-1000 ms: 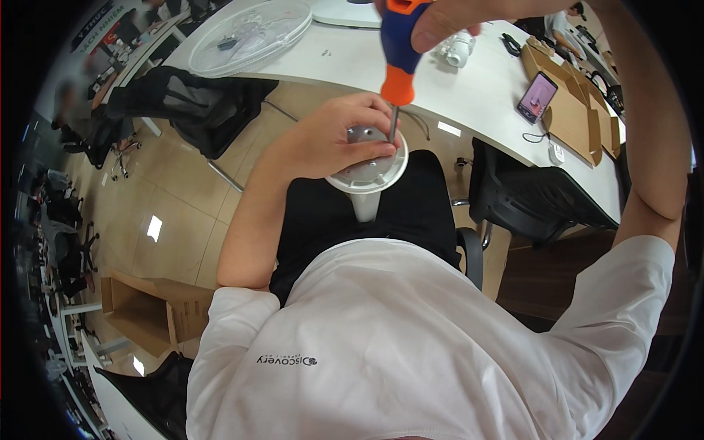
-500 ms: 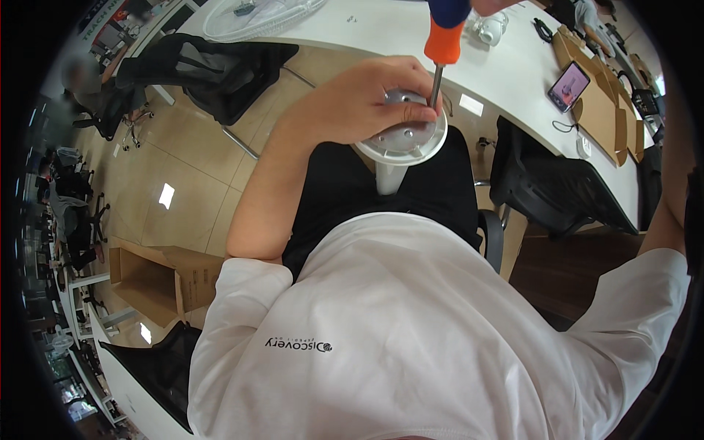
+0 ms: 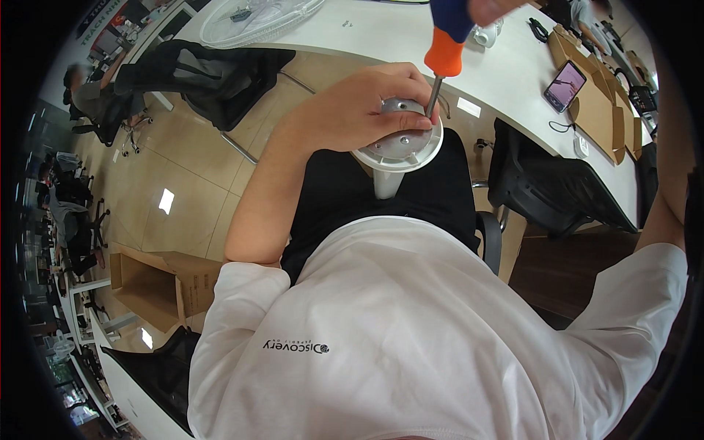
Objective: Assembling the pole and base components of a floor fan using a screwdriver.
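Observation:
My left hand (image 3: 374,106) is wrapped over a round white plastic base (image 3: 418,163) with a grey plate (image 3: 400,141) on its face and small screws in it. A white tube (image 3: 387,184) juts from its underside, over my lap. The screwdriver (image 3: 444,53), with its orange and blue handle, stands nearly upright, its tip down at the plate's edge. My left thumb and a finger press close beside the shaft; the very tip is hidden. Only part of my right hand (image 3: 495,9) shows at the top edge, at the screwdriver's handle; its grip is mostly out of frame.
On the white table (image 3: 381,33) ahead lie a fan grille (image 3: 257,22), a small white part (image 3: 485,35), a phone (image 3: 565,86) and opened cardboard (image 3: 601,110). Black chairs stand left (image 3: 213,81) and right (image 3: 550,176). A cardboard box (image 3: 165,282) sits on the floor at left.
The screwdriver's handle has dropped a little, with more of the right hand showing at the top edge. The base has shifted slightly left and tilted in the left hand.

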The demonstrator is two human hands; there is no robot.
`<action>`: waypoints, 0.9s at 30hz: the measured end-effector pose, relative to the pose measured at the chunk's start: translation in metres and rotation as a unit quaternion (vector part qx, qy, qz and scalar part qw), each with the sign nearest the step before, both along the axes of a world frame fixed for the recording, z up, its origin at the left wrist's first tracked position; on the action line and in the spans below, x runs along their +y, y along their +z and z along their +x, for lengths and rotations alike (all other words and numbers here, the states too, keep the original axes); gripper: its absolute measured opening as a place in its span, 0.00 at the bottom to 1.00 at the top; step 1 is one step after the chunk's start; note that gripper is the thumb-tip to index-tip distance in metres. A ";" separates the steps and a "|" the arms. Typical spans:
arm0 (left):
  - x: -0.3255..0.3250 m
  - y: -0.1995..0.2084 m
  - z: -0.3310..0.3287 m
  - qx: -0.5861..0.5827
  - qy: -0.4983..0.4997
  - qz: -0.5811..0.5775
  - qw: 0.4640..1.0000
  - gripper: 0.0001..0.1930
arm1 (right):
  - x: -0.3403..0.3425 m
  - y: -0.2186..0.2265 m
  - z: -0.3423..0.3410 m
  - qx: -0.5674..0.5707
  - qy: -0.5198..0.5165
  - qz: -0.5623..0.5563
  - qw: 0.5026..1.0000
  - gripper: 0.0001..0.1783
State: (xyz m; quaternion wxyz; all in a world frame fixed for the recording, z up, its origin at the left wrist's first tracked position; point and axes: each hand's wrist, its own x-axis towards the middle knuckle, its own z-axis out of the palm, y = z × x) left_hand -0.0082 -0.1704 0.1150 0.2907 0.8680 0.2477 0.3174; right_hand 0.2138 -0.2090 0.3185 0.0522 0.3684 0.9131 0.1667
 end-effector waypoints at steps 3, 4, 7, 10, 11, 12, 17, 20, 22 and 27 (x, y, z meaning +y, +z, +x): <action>0.000 0.001 0.000 -0.004 -0.004 -0.015 1.000 0.05 | 0.002 0.001 -0.001 -0.002 -0.001 0.004 1.000 0.37; 0.000 0.002 0.001 0.003 0.001 -0.018 1.000 0.05 | 0.002 0.001 -0.001 -0.001 -0.002 0.006 1.000 0.37; -0.001 0.002 0.002 0.001 0.001 -0.021 1.000 0.06 | 0.001 0.002 -0.002 -0.006 -0.005 0.014 1.000 0.37; -0.002 0.001 0.002 -0.010 -0.003 -0.016 1.000 0.06 | -0.003 0.002 -0.002 -0.007 -0.008 0.021 1.000 0.37; -0.002 0.001 0.002 -0.017 -0.007 -0.014 1.000 0.07 | -0.004 0.003 -0.003 -0.007 -0.009 0.023 1.000 0.37; -0.001 0.001 0.003 -0.021 -0.007 -0.017 1.000 0.07 | -0.005 0.003 -0.004 -0.007 -0.012 0.024 1.000 0.37; 0.001 0.003 0.001 0.000 0.017 -0.018 1.000 0.06 | -0.007 0.007 -0.009 -0.011 -0.014 0.033 0.999 0.38; 0.003 0.003 0.000 0.009 0.021 -0.016 1.000 0.05 | -0.006 0.010 -0.012 -0.014 -0.022 0.038 0.999 0.38; 0.004 0.004 0.000 0.005 0.013 -0.013 1.000 0.05 | -0.005 0.011 -0.013 -0.015 -0.025 0.041 0.999 0.38; 0.003 0.003 0.001 0.015 0.028 -0.014 0.999 0.05 | -0.003 0.015 -0.019 -0.028 -0.032 0.057 0.997 0.39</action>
